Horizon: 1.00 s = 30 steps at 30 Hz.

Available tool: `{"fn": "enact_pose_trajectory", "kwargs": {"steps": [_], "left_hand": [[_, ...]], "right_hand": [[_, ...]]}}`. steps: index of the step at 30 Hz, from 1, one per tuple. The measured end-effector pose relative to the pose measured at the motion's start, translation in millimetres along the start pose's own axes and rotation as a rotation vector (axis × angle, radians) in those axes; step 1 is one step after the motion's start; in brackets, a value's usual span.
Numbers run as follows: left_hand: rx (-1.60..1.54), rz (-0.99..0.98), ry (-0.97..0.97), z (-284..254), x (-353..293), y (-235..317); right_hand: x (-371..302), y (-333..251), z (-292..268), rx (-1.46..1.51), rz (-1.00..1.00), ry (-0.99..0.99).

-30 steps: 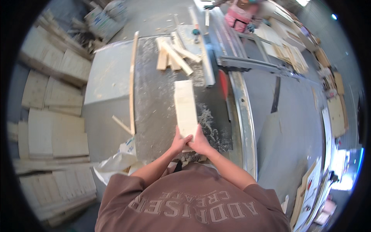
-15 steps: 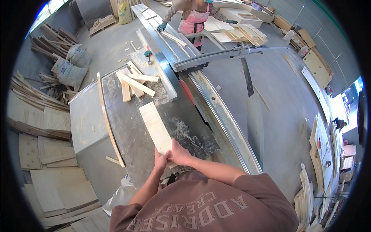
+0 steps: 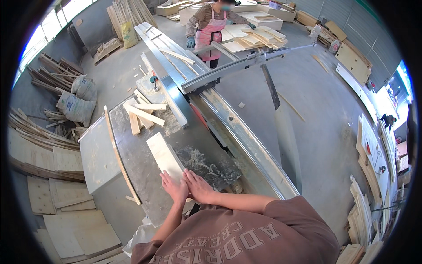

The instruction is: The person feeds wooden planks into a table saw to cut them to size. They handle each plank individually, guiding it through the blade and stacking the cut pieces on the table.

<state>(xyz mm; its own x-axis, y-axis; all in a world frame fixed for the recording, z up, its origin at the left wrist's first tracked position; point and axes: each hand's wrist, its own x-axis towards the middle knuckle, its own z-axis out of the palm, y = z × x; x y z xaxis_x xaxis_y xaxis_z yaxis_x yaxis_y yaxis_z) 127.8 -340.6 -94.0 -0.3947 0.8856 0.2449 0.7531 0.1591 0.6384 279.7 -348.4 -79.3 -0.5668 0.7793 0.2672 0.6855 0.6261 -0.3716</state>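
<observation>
Left hand [image 3: 176, 190] and right hand [image 3: 200, 188] loosely curled, gripping pale board [image 3: 163, 152] by near end, aimed 11 o'clock. Tip: squeeze evenly, hold level above worktop [image 3: 137, 160].

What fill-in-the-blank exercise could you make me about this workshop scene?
Of the left hand and right hand at the board, the ____ one is nearer the red strip.
In this view, the crossed wood strips lie to the ____ of that red strip.
The co-worker wears an apron that is mostly ____.

Missing words: right; left; pink.
</observation>
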Motion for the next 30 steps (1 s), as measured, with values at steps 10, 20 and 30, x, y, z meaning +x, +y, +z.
{"fn": "enact_pose_trajectory", "kwargs": {"steps": [10,20,30], "left_hand": [[0.297,-0.069,0.005,-9,-7,33],[0.368,-0.088,-0.006,-20,-12,48],[0.390,-0.118,-0.007,-21,-11,44]], "right_hand": [[-39,31,-17,0.199,0.047,-0.138],[-72,47,-5,0.359,0.195,-0.189],[-75,51,-18,0.351,0.171,-0.267]]}}
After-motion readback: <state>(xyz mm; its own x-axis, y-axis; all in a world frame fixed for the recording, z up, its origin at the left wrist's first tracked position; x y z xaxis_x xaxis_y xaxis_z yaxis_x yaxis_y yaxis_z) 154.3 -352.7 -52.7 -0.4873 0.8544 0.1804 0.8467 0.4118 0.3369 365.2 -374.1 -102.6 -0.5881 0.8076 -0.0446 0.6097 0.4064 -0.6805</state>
